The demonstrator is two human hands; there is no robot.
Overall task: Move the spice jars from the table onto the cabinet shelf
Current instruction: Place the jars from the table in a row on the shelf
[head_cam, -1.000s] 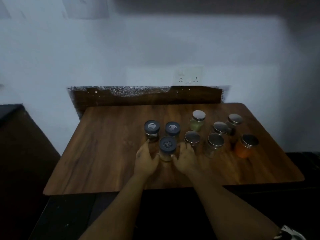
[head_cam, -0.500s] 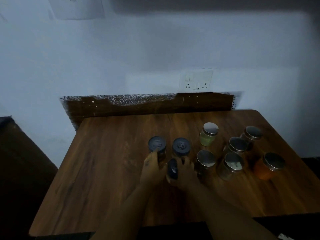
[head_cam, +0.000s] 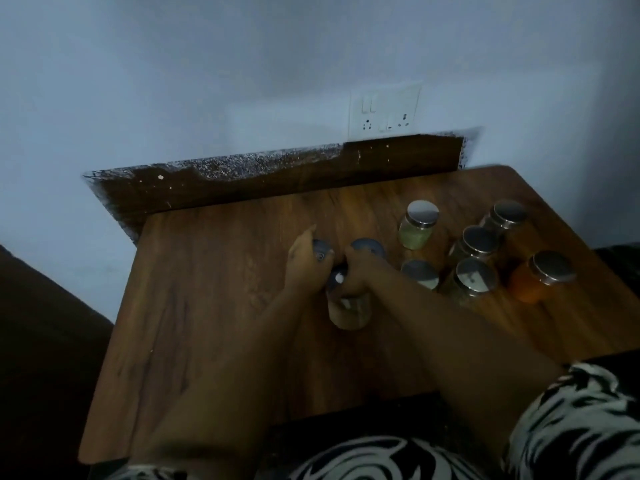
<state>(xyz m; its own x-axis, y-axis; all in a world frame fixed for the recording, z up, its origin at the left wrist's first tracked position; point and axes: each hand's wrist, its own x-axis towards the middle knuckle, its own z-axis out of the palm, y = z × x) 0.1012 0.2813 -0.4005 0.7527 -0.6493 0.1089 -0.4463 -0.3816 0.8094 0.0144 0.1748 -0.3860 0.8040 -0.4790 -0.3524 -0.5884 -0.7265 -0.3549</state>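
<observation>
Head view shows us bunching the three dark-lidded jars [head_cam: 348,299] between both hands so they can lift as one load; the near one tips toward us. Our left hand [head_cam: 304,268] curls round the left jar, our right hand [head_cam: 360,271] grips the other two from the right. Six steel-lidded jars [head_cam: 476,282] wait upright on the tabletop [head_cam: 214,306]; no cabinet shelf is in sight

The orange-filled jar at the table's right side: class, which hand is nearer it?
Right. The right hand is among the dark-lidded jars, left of the orange-filled jar; the left hand lies farther left.
</observation>
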